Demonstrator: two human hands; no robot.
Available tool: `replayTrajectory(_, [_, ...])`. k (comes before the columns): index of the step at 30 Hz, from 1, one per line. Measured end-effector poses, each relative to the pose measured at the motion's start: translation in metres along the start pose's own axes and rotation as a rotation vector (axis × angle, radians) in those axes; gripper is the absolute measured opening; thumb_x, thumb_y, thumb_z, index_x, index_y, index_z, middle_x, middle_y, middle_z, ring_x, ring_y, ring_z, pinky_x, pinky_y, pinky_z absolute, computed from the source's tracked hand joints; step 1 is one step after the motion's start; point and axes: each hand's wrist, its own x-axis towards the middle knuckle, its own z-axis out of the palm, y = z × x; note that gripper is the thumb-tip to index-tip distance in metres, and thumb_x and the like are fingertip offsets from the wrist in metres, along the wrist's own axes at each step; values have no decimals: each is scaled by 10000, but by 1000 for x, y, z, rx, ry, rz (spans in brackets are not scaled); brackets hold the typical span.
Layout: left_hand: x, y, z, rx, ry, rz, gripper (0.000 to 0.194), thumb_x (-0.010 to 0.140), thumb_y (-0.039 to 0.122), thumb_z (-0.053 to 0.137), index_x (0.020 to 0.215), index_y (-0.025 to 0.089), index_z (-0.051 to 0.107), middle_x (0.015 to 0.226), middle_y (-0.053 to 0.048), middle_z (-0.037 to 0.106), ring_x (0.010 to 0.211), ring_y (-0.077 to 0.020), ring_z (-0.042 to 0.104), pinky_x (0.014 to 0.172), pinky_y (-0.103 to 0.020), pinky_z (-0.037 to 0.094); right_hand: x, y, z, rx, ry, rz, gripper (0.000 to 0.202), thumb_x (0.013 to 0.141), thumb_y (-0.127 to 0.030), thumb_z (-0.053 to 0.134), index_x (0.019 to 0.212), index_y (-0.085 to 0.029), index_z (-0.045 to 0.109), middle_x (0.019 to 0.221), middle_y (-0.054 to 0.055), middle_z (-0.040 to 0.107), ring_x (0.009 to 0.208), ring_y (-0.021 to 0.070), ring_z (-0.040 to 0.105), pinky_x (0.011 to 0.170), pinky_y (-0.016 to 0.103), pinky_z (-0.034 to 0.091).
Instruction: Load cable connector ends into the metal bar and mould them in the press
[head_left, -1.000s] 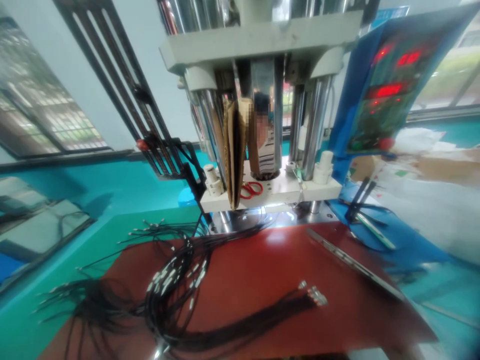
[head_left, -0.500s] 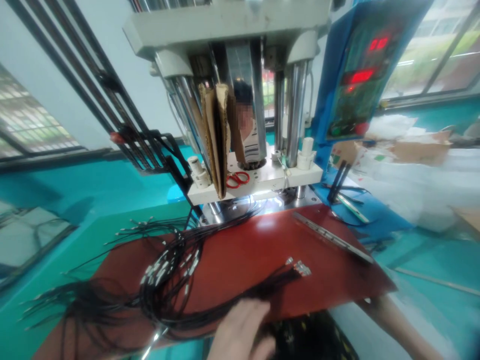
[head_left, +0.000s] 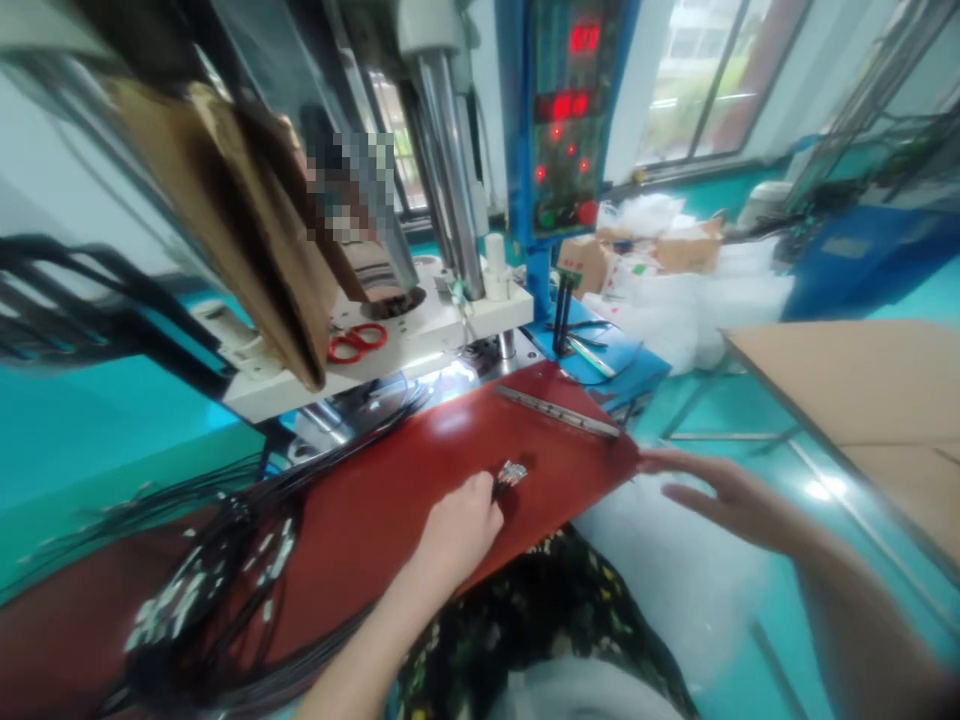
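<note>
My left hand [head_left: 461,525] is closed around a bundle of black cables over the red-brown board; their silvery metal ends [head_left: 513,472] stick out past my fingers. My right hand [head_left: 705,485] is open, fingers stretched toward the board's right corner; I cannot tell whether the fingertips touch it. A slotted metal bar [head_left: 559,411] lies across the board's right part. More black cables [head_left: 187,590] with white tags are coiled at the left, some trailing toward the press.
Behind the red-brown board [head_left: 405,500] stands a press with a pale plate [head_left: 420,340], holding red-handled scissors [head_left: 358,343] and folded cardboard [head_left: 247,230]. A blue control box [head_left: 566,120] shows red digits. Tools lie on a blue surface [head_left: 630,370]. A cardboard-topped table [head_left: 855,390] is at right.
My view has swung to the right. My left hand, earlier beside the cables with fingers extended, now grips them near their metal ends. My right hand has come into view by the board's corner.
</note>
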Motion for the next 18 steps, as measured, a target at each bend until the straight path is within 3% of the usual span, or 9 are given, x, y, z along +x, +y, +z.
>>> replayTrajectory(2, [-8, 5, -8, -255, -106, 74, 152, 836, 279, 361, 860, 191, 482, 729, -10, 588, 688, -159, 565, 640, -240, 387, 17, -25, 8, 201, 170, -67, 407, 840, -421, 460, 1198, -232, 502, 1174, 57, 580, 1088, 225, 513, 926, 385, 420])
replayTrajectory(4, [-16, 12, -14, -436, -154, 137, 178, 831, 334, 386, 831, 200, 503, 711, 5, 591, 668, -145, 551, 633, -227, 378, 36, -49, 31, 392, 256, -132, 400, 857, -412, 440, 1213, -232, 483, 1255, 43, 515, 1158, 202, 450, 997, 384, 353])
replayTrajectory(7, [-21, 18, -13, -552, -83, 133, 189, 806, 331, 427, 792, 183, 542, 739, -18, 610, 679, -153, 549, 633, -235, 376, 57, -81, 78, 543, 83, -231, 407, 869, -394, 421, 1235, -219, 457, 1293, 40, 474, 1189, 189, 414, 1018, 372, 333])
replayTrajectory(8, [-22, 18, -10, -592, -74, 115, 194, 805, 319, 420, 764, 175, 543, 695, -18, 604, 640, -148, 543, 607, -233, 375, 60, -90, 93, 579, 16, -229, 408, 865, -396, 424, 1228, -213, 463, 1276, 48, 490, 1148, 194, 457, 962, 358, 401])
replayTrajectory(10, [-22, 17, -4, -704, -111, 84, 220, 814, 303, 382, 701, 167, 515, 587, -1, 560, 520, -122, 500, 521, -220, 360, 62, -105, 117, 662, -112, -165, 408, 866, -402, 414, 1236, -233, 441, 1263, 59, 490, 831, 155, 622, 616, 260, 539])
replayTrajectory(12, [-21, 14, 1, -830, -162, 60, 228, 817, 294, 353, 679, 166, 481, 539, 14, 522, 445, -99, 452, 448, -203, 336, 62, -114, 129, 675, -174, -154, 419, 870, -403, 402, 1264, -260, 397, 1295, 67, 445, 575, 84, 605, 417, 204, 475])
replayTrajectory(13, [-19, 13, 3, -890, -178, 49, 216, 815, 294, 354, 697, 164, 479, 542, 16, 519, 434, -93, 443, 425, -195, 328, 63, -116, 130, 635, -167, -181, 426, 871, -399, 403, 1276, -269, 380, 1313, 67, 422, 566, 78, 600, 434, 208, 481])
replayTrajectory(15, [-16, 11, 4, -989, -183, 31, 214, 815, 321, 374, 724, 158, 479, 536, 21, 510, 414, -78, 422, 394, -180, 306, 68, -111, 121, 479, -100, -262, 427, 877, -378, 400, 1287, -261, 374, 1324, 56, 418, 790, 136, 621, 651, 262, 526])
replayTrajectory(18, [-9, 8, 4, -1077, -124, -5, 258, 810, 391, 426, 716, 155, 467, 490, 48, 464, 362, -42, 333, 360, -160, 232, 83, -82, 93, 126, 29, -312, 405, 898, -348, 351, 1273, -204, 407, 1313, 51, 442, 1158, 193, 436, 971, 346, 376])
